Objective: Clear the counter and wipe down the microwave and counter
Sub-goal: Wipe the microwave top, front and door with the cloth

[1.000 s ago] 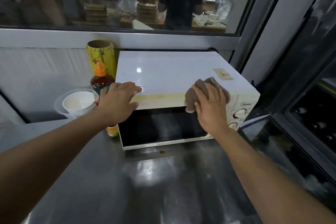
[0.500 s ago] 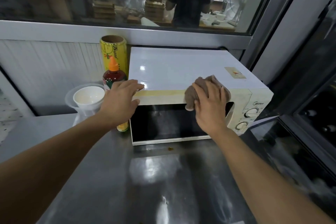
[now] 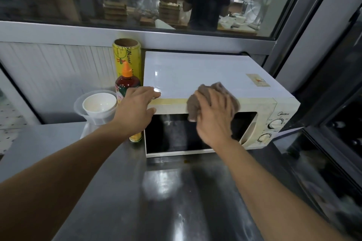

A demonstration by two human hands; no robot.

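Against the counter's (image 3: 58,143) back edge stand a bowl (image 3: 99,104) and a sauce bottle (image 3: 126,82). The left hand (image 3: 135,111), fingers spread, braces the microwave's (image 3: 195,72) front-left corner. The right hand (image 3: 213,117), fingers together, presses a brown cloth (image 3: 221,89) on its upper front edge, apparently scrubbing.

I see a brushed steel counter (image 3: 176,201), smooth and shiny enough to throw back a blurred light patch. The microwave (image 3: 195,72) has a glossy white painted top, a yellowed matt plastic front and a dark glass door, with a soft, nubbly brown cloth (image 3: 195,107) pressed on its edge. Beside it stand a clear plastic tub (image 3: 80,107) and a glossy film roll (image 3: 125,56) with a cardboard core.
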